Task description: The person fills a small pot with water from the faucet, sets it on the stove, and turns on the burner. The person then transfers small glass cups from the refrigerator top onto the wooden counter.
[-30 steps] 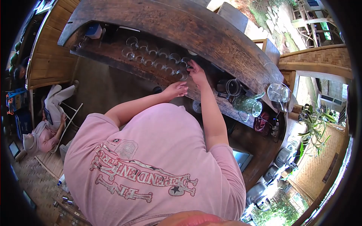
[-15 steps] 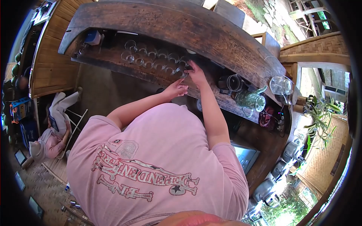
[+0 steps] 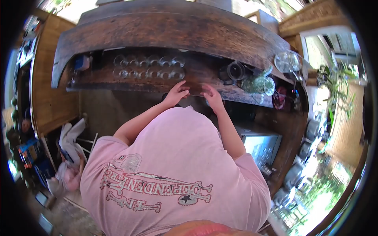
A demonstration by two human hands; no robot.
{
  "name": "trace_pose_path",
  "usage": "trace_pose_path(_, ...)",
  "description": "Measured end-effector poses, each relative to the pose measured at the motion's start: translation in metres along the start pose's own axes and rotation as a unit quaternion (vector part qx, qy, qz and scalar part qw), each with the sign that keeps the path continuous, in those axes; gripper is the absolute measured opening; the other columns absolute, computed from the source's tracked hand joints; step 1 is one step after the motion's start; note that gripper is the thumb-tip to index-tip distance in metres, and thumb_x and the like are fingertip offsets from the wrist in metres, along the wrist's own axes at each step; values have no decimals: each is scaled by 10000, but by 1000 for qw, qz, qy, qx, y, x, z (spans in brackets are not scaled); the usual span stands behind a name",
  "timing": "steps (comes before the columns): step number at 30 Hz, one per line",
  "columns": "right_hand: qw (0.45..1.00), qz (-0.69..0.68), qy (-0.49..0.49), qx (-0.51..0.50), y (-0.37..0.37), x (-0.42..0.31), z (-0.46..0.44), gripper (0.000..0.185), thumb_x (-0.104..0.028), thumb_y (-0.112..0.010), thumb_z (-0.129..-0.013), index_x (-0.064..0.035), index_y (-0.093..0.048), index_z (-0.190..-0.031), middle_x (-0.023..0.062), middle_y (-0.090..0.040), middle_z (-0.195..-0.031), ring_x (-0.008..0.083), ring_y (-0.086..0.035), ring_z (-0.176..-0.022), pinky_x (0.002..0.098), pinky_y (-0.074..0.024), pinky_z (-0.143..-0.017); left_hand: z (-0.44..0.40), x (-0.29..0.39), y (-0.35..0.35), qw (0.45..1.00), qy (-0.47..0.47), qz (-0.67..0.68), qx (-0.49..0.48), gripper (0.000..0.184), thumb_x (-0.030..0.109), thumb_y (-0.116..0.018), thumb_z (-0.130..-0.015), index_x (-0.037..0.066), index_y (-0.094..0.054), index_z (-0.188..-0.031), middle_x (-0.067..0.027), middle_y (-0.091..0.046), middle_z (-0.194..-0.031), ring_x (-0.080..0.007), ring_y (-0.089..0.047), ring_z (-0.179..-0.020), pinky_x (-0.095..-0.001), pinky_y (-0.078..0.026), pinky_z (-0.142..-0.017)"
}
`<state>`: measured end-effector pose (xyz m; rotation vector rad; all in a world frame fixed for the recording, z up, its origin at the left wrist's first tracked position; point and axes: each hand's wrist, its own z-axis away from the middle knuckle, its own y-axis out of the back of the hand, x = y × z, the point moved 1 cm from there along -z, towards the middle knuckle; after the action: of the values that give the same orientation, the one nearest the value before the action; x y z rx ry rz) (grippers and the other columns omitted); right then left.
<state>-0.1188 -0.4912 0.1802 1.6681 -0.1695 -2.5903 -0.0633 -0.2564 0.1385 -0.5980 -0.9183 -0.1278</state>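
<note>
Two rows of clear glasses (image 3: 149,74) stand on the lower wooden shelf (image 3: 201,76), under the curved counter top. Just in front of the right end of these rows is my left hand (image 3: 177,94), its fingers apart and nothing in them. My right hand (image 3: 213,96) hovers by the shelf's front edge, to the right of the left hand. Its fingers are spread and hold nothing. Farther right on the shelf are a dark mug-like container (image 3: 233,71) and a green patterned glass pitcher (image 3: 258,85).
Above the shelf runs the thick wooden counter top (image 3: 169,27). A clear glass jar (image 3: 287,61) stands at its right end. A blue-and-white container (image 3: 82,63) sits at the shelf's left end. Behind on the left, a person (image 3: 71,175) sits on a chair. Metal pots (image 3: 294,175) line the right side.
My right hand has let go of the glass at the row's right end and drawn back to the right. The left hand has moved slightly left, and the view has turned.
</note>
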Motion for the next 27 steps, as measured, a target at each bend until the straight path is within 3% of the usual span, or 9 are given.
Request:
trace_pose_path(4, 995, -67, -54, 51, 19, 41, 53, 514, 30, -570, -919, -4, -496, -1427, 138, -645, -1293, 185, -680, -1045, 303, -515, -942, -7, -9, -9, 999, 3, -40, -37, 500, 61, -606, -974, 51, -439, -1445, -127, -616, -1272, -184, -640, -1045, -312, -518, -882)
trace_pose_path(12, 956, -172, -126, 202, 31, 90, 146, 511, 40, -570, -913, 13, -496, -1417, 142, -652, -1269, 187, -672, -1047, 307, -524, -937, -16, -17, -46, 984, -18, -142, -108, 349, 2, -581, -973, 19, -534, -1318, -100, -653, -1160, -154, -646, -971, -284, -533, -836)
trace_pose_path(18, 935, -185, -105, 285, 42, 135, 219, 477, -4, -552, -929, 10, -506, -1403, 147, -656, -1254, 202, -667, -1050, 328, -518, -953, -30, -20, -98, 971, 18, -193, -138, 338, -8, -570, -965, 20, -554, -1301, -79, -649, -1137, -132, -639, -939, -261, -518, -822)
trace_pose_path(27, 858, -239, -67, 451, 69, 197, 344, 445, -1, -568, -926, -9, -547, -1371, 126, -680, -1206, 185, -674, -1019, 317, -530, -921, -15, -54, -220, 938, 31, -277, -208, 320, -3, -572, -966, 16, -557, -1285, -74, -638, -1131, -113, -616, -949, -244, -497, -828)
